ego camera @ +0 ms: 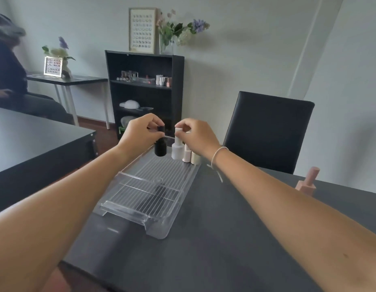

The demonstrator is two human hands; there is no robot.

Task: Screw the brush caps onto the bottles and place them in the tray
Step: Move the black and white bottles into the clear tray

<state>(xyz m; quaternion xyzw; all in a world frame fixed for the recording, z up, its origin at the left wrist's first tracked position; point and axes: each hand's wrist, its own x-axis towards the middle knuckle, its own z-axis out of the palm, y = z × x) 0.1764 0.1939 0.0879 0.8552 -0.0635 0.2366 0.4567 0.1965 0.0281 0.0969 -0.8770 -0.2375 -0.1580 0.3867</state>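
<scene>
Forearms reach over clear tray [128,204]; left hand [138,133] pinches black bottle's [160,149] cap, right hand [198,134] pinches white bottle's [177,149] cap, at tray's far edge.

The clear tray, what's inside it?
At the clear tray's far end stand a black bottle, a white bottle and two pale bottles. The right hand covers their tops.

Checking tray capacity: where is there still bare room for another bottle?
The ribbed tray floor is bare from its near lip up to the far-end bottles. Crowded there: black bottle, white bottle, two pale bottles, both hands.
</scene>
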